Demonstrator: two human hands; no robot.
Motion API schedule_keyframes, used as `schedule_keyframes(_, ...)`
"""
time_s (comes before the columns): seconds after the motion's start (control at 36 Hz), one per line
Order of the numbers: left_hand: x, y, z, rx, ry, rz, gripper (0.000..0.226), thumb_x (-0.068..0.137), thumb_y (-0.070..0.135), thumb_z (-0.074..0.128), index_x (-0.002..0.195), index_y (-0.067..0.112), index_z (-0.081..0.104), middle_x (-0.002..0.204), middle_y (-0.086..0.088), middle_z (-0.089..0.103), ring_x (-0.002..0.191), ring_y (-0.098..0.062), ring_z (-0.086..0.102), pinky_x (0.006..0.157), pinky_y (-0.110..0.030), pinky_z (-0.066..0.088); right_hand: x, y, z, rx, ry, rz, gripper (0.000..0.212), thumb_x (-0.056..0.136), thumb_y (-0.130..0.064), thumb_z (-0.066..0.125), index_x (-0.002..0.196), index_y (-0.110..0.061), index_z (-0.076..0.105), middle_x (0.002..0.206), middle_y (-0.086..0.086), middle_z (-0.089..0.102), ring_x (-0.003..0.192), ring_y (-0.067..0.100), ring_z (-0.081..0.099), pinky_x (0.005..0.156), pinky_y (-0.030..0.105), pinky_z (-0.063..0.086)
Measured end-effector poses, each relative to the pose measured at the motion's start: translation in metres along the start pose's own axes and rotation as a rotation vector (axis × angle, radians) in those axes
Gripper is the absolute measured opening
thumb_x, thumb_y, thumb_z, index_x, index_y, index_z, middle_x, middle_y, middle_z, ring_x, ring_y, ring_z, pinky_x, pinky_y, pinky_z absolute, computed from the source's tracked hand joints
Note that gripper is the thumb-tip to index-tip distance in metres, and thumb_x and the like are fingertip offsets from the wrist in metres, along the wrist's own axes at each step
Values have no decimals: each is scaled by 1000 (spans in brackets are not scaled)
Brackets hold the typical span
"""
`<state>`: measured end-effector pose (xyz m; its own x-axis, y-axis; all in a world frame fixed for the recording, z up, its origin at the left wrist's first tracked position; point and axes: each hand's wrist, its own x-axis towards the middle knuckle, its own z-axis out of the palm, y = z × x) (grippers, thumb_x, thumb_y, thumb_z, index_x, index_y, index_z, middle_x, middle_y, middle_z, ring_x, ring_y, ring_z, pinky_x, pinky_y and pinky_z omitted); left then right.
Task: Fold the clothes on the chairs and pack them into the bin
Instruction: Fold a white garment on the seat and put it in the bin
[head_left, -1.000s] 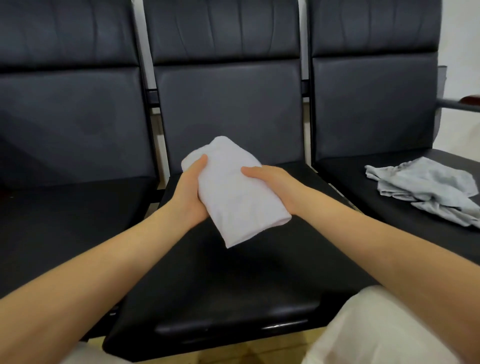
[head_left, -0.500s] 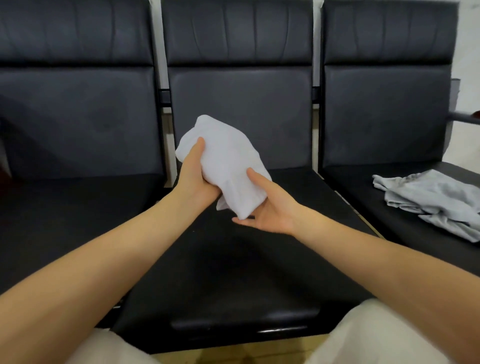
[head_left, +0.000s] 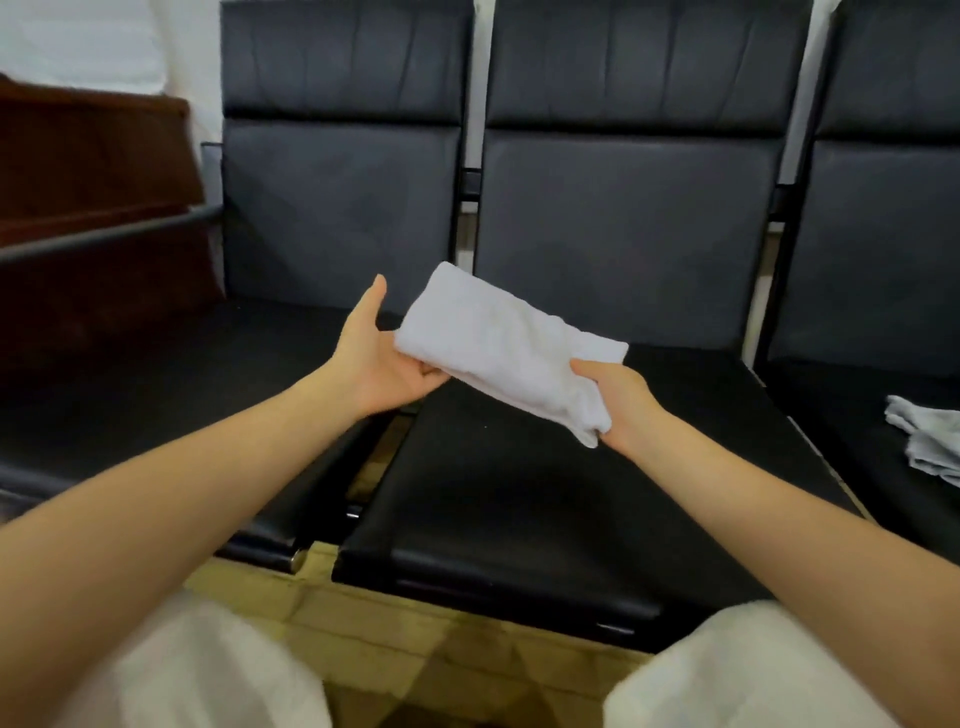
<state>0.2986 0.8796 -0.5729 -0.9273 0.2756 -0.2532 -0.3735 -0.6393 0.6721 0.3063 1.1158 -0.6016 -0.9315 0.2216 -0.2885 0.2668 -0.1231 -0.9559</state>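
Observation:
A folded white garment is held in the air above the gap between two black chairs. My right hand grips its lower right end, fingers curled under the cloth. My left hand is palm up under the garment's left end, thumb raised and fingers beneath the cloth. A crumpled grey garment lies on the seat of the right-hand chair. No bin is in view.
Three black chairs stand in a row; the middle seat is bare below the garment, as is the left seat. A dark armrest bar and brown furniture are at the left. Tiled floor shows below, with my white-clad knees.
The view has turned left. The white garment has swung from upright to lying across both hands; my right hand now grips its lower end and my left hand has opened under it.

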Motion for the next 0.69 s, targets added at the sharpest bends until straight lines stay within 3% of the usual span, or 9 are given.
schedule_keyframes(0.11, -6, 17, -20, 227, 6, -136, 62, 82, 62, 59, 120, 13, 63, 125, -5, 65, 111, -26, 63, 103, -37, 45, 0, -11, 24, -184, 69, 32, 15, 91, -23, 59, 83, -11, 54, 74, 5, 57, 66, 20, 52, 59, 25, 45)
schedule_keyframes(0.17, -10, 25, -24, 384, 26, -114, 46, 87, 48, 61, 120, 15, 63, 117, -6, 69, 103, -26, 67, 96, -39, 48, 5, -17, 38, -188, 63, 16, 11, 91, -21, 58, 85, -12, 57, 78, 6, 60, 70, 22, 55, 65, 30, 44)
schedule_keyframes(0.25, -17, 46, -38, 459, 184, -34, 34, 94, 30, 60, 123, 13, 58, 101, -7, 73, 93, -23, 68, 90, -37, 51, 0, -27, 80, -307, 17, 9, 19, 98, -22, 46, 84, -10, 51, 78, 3, 54, 68, 20, 49, 54, 29, 37)
schedule_keyframes(0.33, -33, 71, -59, 504, 432, 158, 39, 99, 24, 52, 134, 6, 51, 113, -8, 64, 106, -25, 61, 96, -35, 49, -11, -28, 132, -321, -102, -4, 30, 104, -30, 28, 106, -10, 50, 97, 3, 54, 92, 23, 52, 82, 27, 44)
schedule_keyframes(0.44, -62, 101, -107, 745, 575, 374, 45, 101, 29, 47, 135, 0, 47, 111, -11, 61, 76, -17, 57, 55, -20, 52, -26, -8, 201, -318, -234, -97, 34, 97, -29, 41, 123, -11, 55, 106, 11, 64, 90, 25, 62, 71, 30, 50)
schedule_keyframes(0.47, -76, 108, -123, 777, 636, 374, 47, 102, 32, 45, 136, -1, 47, 123, -15, 59, 80, -20, 59, 55, -21, 49, -32, 0, 225, -361, -276, -139, 32, 97, -26, 40, 121, -13, 56, 105, 10, 65, 87, 24, 62, 67, 29, 50)
schedule_keyframes(0.56, -114, 130, -178, 849, 814, 375, 49, 105, 32, 34, 140, -2, 41, 143, -19, 47, 124, -33, 51, 86, -30, 47, -59, 19, 296, -529, -410, -220, 30, 100, -29, 33, 104, -14, 59, 93, 10, 67, 73, 21, 61, 55, 26, 43)
schedule_keyframes(0.61, -144, 140, -218, 886, 971, 387, 51, 106, 32, 29, 143, -2, 39, 145, -19, 44, 132, -34, 43, 105, -33, 35, -80, 33, 343, -594, -518, -240, 32, 100, -29, 32, 101, -14, 60, 86, 6, 65, 72, 20, 60, 56, 27, 41)
schedule_keyframes(0.69, -199, 142, -277, 1010, 1148, 355, 48, 105, 28, 30, 140, -2, 41, 143, -23, 44, 132, -36, 41, 104, -34, 32, -111, 63, 404, -667, -669, -235, 30, 99, -26, 38, 104, -8, 61, 88, 10, 64, 78, 27, 61, 60, 27, 42)
